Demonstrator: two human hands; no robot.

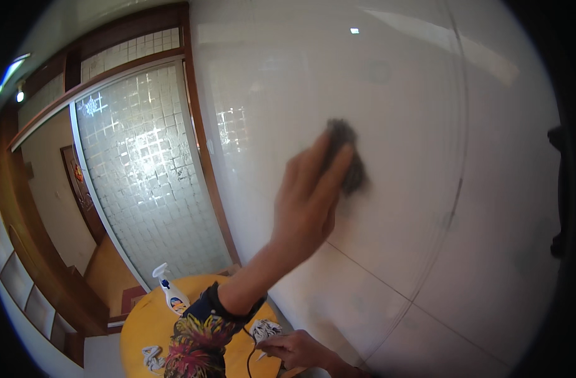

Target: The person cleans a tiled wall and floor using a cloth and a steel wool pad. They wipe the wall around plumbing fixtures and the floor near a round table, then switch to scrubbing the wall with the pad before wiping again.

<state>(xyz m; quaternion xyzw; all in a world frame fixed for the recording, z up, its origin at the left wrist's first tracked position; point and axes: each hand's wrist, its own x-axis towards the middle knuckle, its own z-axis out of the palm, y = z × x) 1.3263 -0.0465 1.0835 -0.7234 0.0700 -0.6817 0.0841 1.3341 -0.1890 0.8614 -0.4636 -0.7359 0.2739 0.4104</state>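
My left hand [307, 201] presses a dark, fuzzy scouring pad [356, 173] against the glossy white tiled wall [389, 94], fingers lying along the pad. The pad's edges look slightly blurred. Low in the view, my right hand [294, 348] reaches in from the right with its fingers drawn together. Beside its fingertips lies a bunched white-and-dark bundle [265, 329] over the yellow round tabletop [137, 318]. Whatever the right fingers pinch is too small to make out. A thin dark cord [249, 362] runs down near them.
A white spray bottle [173, 296] stands on the tabletop, with a coiled white cord [152, 358] closer to me. To the left is a frosted glass sliding door [143, 164] in a brown wooden frame [197, 120]. A dark fixture [557, 189] shows at the far right.
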